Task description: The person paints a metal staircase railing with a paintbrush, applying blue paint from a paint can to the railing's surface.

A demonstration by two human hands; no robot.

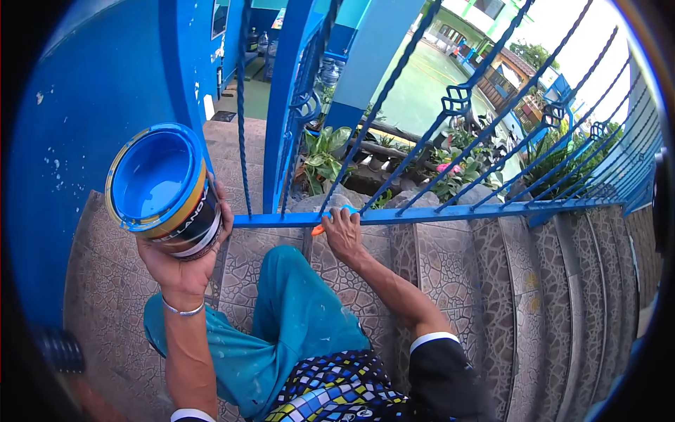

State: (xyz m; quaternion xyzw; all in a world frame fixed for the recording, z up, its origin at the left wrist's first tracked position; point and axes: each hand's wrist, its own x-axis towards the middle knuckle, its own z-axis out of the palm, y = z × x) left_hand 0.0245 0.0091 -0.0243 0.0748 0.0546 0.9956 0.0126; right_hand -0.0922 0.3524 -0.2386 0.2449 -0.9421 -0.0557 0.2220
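My left hand (183,273) is wrapped round the lower side and base of a paint can (195,219), which is tilted so its open top faces me. Bright blue paint (158,179) lies inside, and smears of it coat the rim. At the bottom rail (450,214) of the blue metal railing, my right hand (342,233) is closed round a paintbrush (318,230). Its orange handle sticks out to the left; its bristles are mostly hidden by my fingers and the rail.
Twisted blue bars (394,77) rise from the rail. A blue wall (91,105) stands at the left. Stone-patterned steps (450,267) curve away to the right beneath me. Beyond the railing are rocks, leafy plants (330,148) and a green court (418,91).
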